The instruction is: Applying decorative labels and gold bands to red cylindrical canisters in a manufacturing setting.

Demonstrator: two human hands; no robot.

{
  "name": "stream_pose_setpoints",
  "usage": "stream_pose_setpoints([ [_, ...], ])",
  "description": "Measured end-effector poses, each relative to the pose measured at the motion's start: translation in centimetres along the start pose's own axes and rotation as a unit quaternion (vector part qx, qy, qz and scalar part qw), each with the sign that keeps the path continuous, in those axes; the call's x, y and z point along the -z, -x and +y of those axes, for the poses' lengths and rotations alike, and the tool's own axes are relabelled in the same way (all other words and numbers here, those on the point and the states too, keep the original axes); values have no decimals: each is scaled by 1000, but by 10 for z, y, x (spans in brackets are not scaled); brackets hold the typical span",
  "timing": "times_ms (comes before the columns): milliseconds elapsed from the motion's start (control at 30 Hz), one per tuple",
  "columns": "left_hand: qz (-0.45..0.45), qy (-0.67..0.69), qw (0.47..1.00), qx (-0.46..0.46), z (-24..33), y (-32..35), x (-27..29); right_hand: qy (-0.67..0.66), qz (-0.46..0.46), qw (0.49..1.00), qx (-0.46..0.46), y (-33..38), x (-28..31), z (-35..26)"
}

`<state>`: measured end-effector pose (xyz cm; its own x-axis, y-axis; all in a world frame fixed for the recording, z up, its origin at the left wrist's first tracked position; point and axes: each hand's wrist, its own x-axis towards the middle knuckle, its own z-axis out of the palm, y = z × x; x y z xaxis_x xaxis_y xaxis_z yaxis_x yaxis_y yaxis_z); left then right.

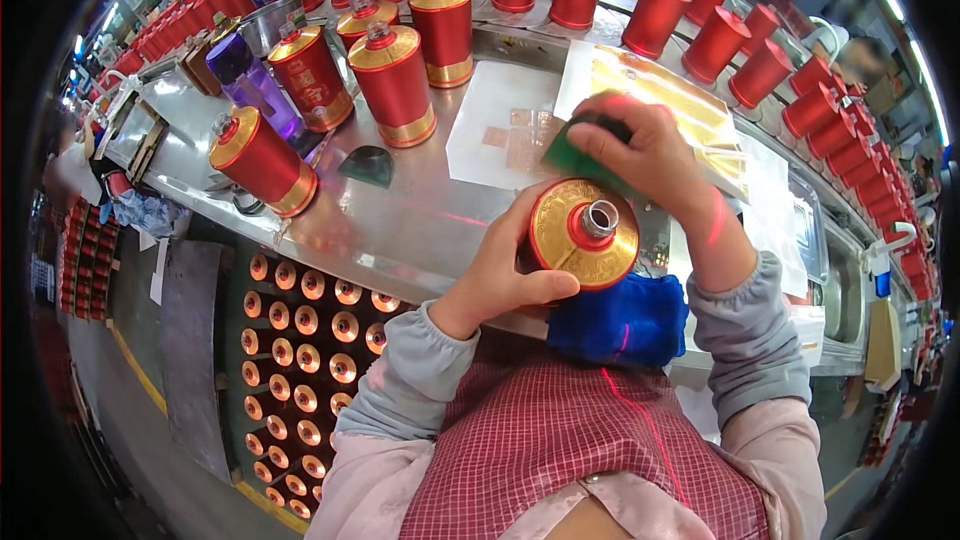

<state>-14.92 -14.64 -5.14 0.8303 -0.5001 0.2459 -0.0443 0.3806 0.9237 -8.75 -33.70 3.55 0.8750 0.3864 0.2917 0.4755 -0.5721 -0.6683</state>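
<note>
My left hand (505, 270) is wrapped round a red bottle (560, 235) with a gold shoulder and an uncapped silver neck. The bottle tilts so its top faces me, above a folded blue cloth (625, 325) at the bench edge. Just beyond it, my right hand (640, 140) pinches a dark green scraper (585, 155), slightly blurred. Under and behind that hand lie a white sheet with gold decals (510, 130) and a shiny gold sheet (625, 80). A second green scraper (368, 166) rests flat on the metal bench to the left.
Several red bottles with gold bands (395, 90) stand at the back left, by a purple bottle (255, 90). Plain red bottles (715, 45) line a conveyor along the back and right. Below the bench at left, many bottles stand in rows (310, 320). A sink (848, 300) lies right.
</note>
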Motion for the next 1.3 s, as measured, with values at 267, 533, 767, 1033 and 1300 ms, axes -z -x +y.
stream_pose_setpoints([
  [267, -10, -15, 1000, -16, 1, -5, 0, -24, -25, 999, -16, -7, 8, 5],
  [533, -18, 18, 1000, -3, -1, -6, -1, -139, -75, 987, -16, -7, 2, 5],
  [767, -43, 17, 998, 39, -2, -6, 4, -99, -81, 984, 121, -12, -4, 4],
  [1033, -48, 30, 998, 10, -2, -9, 3, -78, -90, 992, 35, -22, -7, -2],
  [1300, 53, -31, 996, -59, 1, 8, -16, -146, -94, 985, -18, -3, 2, -8],
])
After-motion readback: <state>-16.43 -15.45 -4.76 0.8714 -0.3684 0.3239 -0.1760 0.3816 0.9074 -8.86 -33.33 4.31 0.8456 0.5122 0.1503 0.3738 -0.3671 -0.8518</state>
